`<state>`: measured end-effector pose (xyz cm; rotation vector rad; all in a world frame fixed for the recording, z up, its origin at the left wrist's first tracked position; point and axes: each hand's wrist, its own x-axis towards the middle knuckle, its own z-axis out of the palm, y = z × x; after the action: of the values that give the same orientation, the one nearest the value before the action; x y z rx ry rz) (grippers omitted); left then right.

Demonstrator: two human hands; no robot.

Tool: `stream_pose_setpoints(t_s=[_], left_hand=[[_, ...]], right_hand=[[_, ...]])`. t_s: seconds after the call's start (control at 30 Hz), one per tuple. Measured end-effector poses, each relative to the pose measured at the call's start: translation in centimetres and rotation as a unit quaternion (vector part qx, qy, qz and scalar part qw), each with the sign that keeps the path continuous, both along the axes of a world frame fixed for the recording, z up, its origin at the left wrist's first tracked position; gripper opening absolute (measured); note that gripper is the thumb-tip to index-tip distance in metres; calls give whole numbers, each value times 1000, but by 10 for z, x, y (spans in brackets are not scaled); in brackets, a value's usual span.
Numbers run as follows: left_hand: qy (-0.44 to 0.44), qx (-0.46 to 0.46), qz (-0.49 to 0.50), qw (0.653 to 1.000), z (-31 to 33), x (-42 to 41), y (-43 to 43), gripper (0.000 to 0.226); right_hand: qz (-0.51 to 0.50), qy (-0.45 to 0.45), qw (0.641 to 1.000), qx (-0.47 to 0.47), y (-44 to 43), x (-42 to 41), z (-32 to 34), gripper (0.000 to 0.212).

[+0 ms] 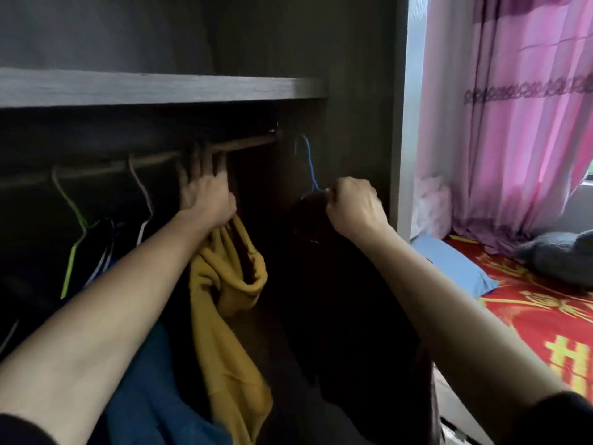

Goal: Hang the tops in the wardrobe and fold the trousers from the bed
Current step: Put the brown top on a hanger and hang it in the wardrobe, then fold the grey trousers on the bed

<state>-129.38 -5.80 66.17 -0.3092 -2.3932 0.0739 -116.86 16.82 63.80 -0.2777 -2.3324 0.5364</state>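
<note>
Beneath the right hand point(354, 207), a dark top point(346, 300) is barely legible.

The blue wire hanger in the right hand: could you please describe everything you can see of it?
The thin blue wire hanger looks like coated metal. Only its curved hook and straight neck show; its shoulders are hidden under the dark garment draped from it. The right hand pinches it at the neck's base, holding it upright in front of the wardrobe's inner side panel, right of the wooden rail. Its hook is not on the rail.
</note>
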Motion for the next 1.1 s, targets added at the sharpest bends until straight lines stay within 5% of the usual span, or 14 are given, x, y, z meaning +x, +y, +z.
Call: stream_pose_setpoints(t_s=[0.3,0.43,0.57,0.77,0.87,1.1], left_hand=[[52,-13,15,998,3,-20,-19,86],[47,-37,27,998,1,-25,-20,90],[39,-31,17,999,4,-24,-23,91],[-13,25,-41,999,13,-10,-28,82],[31,97,-66,993,-2,21,-34,66],[110,169,-148,968,-145,129,-24,57]], right_hand=[[85,17,995,-52,-35,-93,36,25],[156,-58,984,-65,-47,-117,45,8],[184,-143,971,-61,-57,-124,25,21],[171,-114,978,-29,-60,-96,-8,35],[147,-78,986,28,-54,-68,-23,48],[82,83,992,47,-50,50,-149,44]])
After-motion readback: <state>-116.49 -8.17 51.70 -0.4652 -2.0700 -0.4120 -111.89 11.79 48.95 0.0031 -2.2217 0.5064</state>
